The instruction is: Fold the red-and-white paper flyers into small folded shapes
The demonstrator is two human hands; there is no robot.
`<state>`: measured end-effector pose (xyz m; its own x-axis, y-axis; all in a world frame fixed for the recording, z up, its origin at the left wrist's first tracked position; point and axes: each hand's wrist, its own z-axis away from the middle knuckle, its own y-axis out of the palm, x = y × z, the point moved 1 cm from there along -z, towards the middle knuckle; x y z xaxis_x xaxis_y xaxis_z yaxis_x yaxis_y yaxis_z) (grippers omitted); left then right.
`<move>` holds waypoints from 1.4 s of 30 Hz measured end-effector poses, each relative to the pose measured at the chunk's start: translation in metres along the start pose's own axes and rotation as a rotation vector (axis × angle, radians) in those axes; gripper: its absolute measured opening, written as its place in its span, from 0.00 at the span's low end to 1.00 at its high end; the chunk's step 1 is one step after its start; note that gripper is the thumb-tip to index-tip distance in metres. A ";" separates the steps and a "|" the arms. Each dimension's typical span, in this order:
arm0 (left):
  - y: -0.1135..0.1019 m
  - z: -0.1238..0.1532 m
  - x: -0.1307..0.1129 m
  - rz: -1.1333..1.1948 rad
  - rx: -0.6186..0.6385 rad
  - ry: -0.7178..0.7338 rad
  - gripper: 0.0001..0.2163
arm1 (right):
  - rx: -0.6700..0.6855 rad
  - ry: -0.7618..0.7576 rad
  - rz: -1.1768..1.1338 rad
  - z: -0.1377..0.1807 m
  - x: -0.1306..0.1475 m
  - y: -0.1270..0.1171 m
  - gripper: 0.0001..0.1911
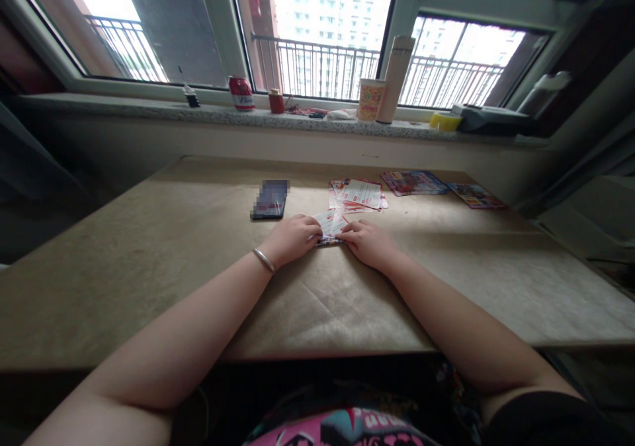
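Printed leaflet lay mid-tabletop, just on the near side of a loose heap of red-and-white sheets. My left hand gripped its left side, fingers curled in; my right hand pinched the near right corner. Thumbs partly hidden; how hard they pressed I couldn't tell. Dark phone, partly blurred, sat to the left, well apart from the heap. Glossy stack far right. Handling, my judgement: very light, limp, likely slick if coated, easily creased or torn. Best held near opposite edges, flat fingertips, light pressure, keeping the middle unbuckled.
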<state>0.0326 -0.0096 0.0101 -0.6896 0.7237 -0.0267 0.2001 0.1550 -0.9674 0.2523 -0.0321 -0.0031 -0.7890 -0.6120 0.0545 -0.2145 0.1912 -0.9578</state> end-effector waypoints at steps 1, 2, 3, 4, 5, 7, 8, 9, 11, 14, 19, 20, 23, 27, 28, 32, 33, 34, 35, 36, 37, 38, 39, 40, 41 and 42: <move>-0.001 0.000 -0.001 -0.006 0.018 0.011 0.12 | 0.004 0.002 0.004 0.000 0.001 -0.001 0.17; -0.003 0.000 -0.002 -0.008 0.034 0.014 0.12 | 0.008 0.003 0.007 0.000 0.001 -0.001 0.17; -0.005 0.001 -0.003 -0.007 0.049 0.011 0.13 | 0.010 0.004 0.007 0.000 0.001 -0.002 0.17; -0.006 0.001 -0.003 0.003 0.064 0.008 0.13 | 0.010 0.005 0.006 0.001 0.001 -0.002 0.17; -0.008 0.002 -0.002 0.016 0.080 0.006 0.13 | 0.008 0.006 0.004 0.001 0.001 -0.002 0.17; -0.011 0.004 0.000 0.051 0.115 0.007 0.13 | 0.003 0.007 -0.004 0.001 0.000 -0.001 0.16; -0.012 0.005 0.001 0.067 0.130 0.007 0.13 | 0.000 0.006 -0.008 0.001 0.000 0.000 0.16; -0.013 0.006 0.002 0.078 0.140 0.009 0.13 | -0.005 0.002 -0.009 0.001 -0.001 0.001 0.16; -0.015 0.007 0.003 0.087 0.145 0.014 0.13 | -0.017 -0.009 -0.002 0.000 -0.002 0.002 0.17; -0.016 0.007 0.002 0.062 0.143 0.022 0.13 | -0.031 -0.039 0.027 -0.001 -0.003 0.003 0.17; -0.021 0.007 0.001 0.008 0.169 0.005 0.13 | -0.025 -0.081 0.044 -0.001 -0.003 0.003 0.17; -0.022 0.007 0.000 0.007 0.172 0.004 0.13 | -0.022 -0.080 0.038 -0.001 -0.003 0.003 0.17; -0.023 0.006 0.000 0.008 0.175 0.008 0.12 | -0.015 -0.069 0.025 0.000 -0.003 0.003 0.17; -0.023 0.006 -0.001 0.012 0.167 0.019 0.12 | -0.020 -0.046 0.021 0.000 -0.002 0.003 0.17; -0.022 0.006 -0.001 0.013 0.163 0.023 0.12 | -0.023 -0.042 0.018 0.000 -0.002 0.003 0.17; -0.023 0.007 -0.002 -0.011 0.144 0.014 0.12 | -0.037 -0.024 0.000 -0.002 0.000 0.002 0.16; -0.024 0.007 -0.002 -0.021 0.141 0.011 0.12 | -0.038 -0.017 -0.003 -0.003 0.000 0.002 0.15; -0.024 0.008 -0.002 -0.030 0.139 0.010 0.12 | -0.038 -0.008 -0.005 -0.003 0.001 0.002 0.15; -0.023 0.008 -0.002 -0.038 0.137 0.011 0.12 | -0.035 0.000 -0.007 -0.004 0.001 0.002 0.15; -0.023 0.007 -0.001 -0.046 0.135 0.010 0.12 | -0.031 0.007 -0.009 -0.004 0.001 0.002 0.15; -0.022 0.007 0.000 -0.053 0.134 0.007 0.12 | -0.025 0.013 -0.012 -0.005 0.002 0.002 0.15; -0.020 0.007 0.001 -0.058 0.132 0.003 0.12 | -0.021 0.017 -0.014 -0.005 0.002 0.002 0.15; -0.018 0.007 0.002 -0.060 0.127 0.001 0.12 | -0.019 0.024 -0.015 -0.005 0.002 0.002 0.15; -0.016 0.006 0.003 -0.059 0.118 0.001 0.12 | -0.017 0.031 -0.014 -0.005 0.002 0.002 0.15; -0.014 0.006 0.003 -0.054 0.107 0.011 0.13 | -0.017 0.041 -0.013 -0.005 0.002 0.001 0.15; -0.012 0.006 0.004 -0.046 0.089 0.021 0.14 | -0.018 0.053 -0.010 -0.005 0.003 0.001 0.16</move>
<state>0.0237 -0.0126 0.0197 -0.6818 0.7312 0.0230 0.1049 0.1289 -0.9861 0.2474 -0.0298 -0.0023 -0.8159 -0.5728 0.0790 -0.2321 0.1993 -0.9520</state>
